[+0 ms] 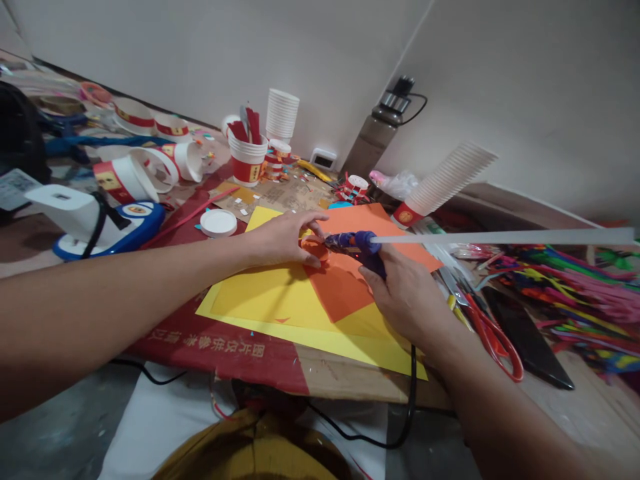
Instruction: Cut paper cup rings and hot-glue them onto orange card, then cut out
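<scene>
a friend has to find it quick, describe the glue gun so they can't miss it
Start from the large yellow paper in the middle, with orange paper lying over part of it. Above these, the person's right hand grips the blue glue gun, pointed towards the left hand. Unlike the red-handled scissors nearby, it has a long, whitish glue stick jutting out of its back.

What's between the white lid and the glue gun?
In the head view, the left hand and the small orange piece at its fingertips.
</scene>
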Action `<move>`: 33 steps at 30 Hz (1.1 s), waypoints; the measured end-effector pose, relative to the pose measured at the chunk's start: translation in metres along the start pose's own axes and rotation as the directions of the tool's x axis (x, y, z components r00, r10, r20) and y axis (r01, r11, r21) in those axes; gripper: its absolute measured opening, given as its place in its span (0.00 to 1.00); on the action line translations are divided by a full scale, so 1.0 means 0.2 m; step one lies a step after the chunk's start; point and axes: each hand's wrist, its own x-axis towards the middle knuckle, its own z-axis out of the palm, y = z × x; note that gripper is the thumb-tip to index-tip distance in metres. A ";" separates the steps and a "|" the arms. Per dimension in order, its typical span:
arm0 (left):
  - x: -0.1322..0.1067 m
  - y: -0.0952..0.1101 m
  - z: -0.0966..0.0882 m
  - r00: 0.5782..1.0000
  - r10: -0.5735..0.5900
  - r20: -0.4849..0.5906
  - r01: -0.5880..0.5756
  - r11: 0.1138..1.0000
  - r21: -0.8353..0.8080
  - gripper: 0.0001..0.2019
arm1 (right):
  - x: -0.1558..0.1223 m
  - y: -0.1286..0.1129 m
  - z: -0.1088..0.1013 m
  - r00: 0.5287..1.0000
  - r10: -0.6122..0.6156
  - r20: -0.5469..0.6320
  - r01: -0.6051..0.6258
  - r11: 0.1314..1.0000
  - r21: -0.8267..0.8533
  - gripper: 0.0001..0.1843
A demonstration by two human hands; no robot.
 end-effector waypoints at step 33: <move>0.01 -0.01 0.00 1.000 0.006 0.005 -0.006 1.000 -0.012 0.44 | 0.01 -0.01 0.02 0.999 -0.031 -0.010 0.031 0.999 0.041 0.10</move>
